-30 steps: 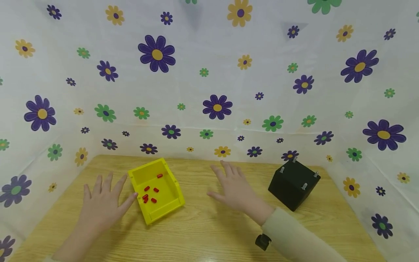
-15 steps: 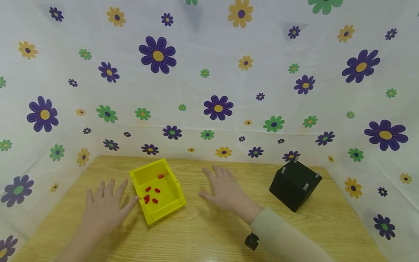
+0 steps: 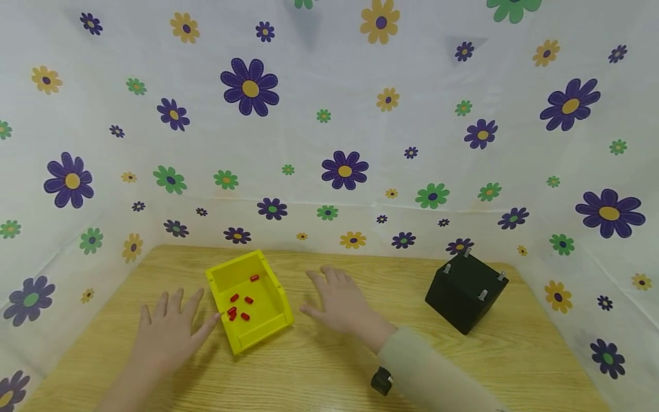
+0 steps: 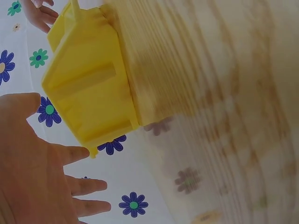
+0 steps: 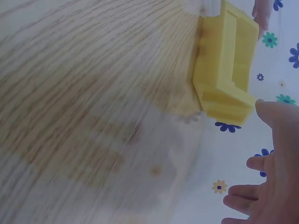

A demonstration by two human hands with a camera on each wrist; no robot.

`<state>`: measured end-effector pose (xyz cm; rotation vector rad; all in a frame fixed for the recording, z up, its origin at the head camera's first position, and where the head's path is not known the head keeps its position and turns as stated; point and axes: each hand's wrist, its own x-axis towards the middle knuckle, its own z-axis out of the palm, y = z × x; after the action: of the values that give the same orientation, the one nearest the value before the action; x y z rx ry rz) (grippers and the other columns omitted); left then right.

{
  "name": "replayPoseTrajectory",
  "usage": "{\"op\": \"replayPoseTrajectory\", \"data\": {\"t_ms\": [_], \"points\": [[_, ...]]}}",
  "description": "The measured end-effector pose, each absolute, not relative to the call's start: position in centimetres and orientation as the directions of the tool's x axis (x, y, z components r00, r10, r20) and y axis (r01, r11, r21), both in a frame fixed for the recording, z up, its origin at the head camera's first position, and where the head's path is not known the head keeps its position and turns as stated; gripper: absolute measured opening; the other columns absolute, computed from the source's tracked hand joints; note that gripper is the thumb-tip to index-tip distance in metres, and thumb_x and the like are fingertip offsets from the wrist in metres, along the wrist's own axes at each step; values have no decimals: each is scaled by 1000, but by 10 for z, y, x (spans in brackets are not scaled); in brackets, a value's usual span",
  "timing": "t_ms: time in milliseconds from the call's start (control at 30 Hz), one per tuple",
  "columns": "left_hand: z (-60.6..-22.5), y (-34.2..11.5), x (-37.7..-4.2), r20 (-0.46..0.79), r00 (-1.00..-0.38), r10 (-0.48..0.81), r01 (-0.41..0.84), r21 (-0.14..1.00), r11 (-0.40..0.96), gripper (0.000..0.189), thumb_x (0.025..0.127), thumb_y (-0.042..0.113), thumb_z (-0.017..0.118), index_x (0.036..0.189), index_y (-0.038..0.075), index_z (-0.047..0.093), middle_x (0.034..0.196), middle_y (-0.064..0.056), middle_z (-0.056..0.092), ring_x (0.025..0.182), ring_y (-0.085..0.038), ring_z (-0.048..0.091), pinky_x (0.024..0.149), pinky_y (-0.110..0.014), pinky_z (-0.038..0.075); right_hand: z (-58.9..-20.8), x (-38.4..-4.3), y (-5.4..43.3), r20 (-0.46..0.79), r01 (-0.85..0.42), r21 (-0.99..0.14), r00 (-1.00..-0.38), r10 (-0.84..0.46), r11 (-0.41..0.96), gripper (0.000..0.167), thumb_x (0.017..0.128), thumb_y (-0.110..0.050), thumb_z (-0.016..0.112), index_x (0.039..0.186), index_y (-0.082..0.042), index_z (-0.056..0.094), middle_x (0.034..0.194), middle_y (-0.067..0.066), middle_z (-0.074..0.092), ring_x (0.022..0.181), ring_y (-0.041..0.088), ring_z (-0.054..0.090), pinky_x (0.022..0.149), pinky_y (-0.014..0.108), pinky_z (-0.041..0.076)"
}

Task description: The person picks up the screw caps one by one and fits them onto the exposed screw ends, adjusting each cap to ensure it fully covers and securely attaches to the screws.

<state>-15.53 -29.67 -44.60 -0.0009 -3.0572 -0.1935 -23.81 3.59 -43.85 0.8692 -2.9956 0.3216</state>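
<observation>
A yellow plastic bin sits at an angle on the wooden table, left of the middle. Several small red capsules lie inside it. My left hand is spread just left of the bin, its thumb tip right at the bin's left rim in the head view. To the right of the bin, my right hand hovers with fingers extended and holds nothing. Both wrist views show the bin's outer walls, with the left hand and the right hand beside it.
A black box-like block with metal pegs on its top stands at the right of the table. Flower-patterned white sheeting closes off the back and both sides. A small black device hangs at the right sleeve.
My right hand has moved left toward the bin. My left hand has drawn slightly back toward me and a little right, still beside the bin. Bin, capsules and black block stay in place.
</observation>
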Motion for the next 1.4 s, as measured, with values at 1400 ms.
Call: {"op": "replayPoseTrajectory", "data": {"t_ms": [1400], "points": [[-452, -283, -159, 94, -995, 35, 49, 145, 988, 82, 108, 61, 45, 158, -4, 41, 160, -41, 36, 147, -66, 30, 117, -85, 21, -441, -238, -2, 3, -599, -101, -799, -602, 795, 63, 109, -53, 53, 165, -28, 38, 167, 13, 42, 155, 31, 44, 127, 50, 40]]}}
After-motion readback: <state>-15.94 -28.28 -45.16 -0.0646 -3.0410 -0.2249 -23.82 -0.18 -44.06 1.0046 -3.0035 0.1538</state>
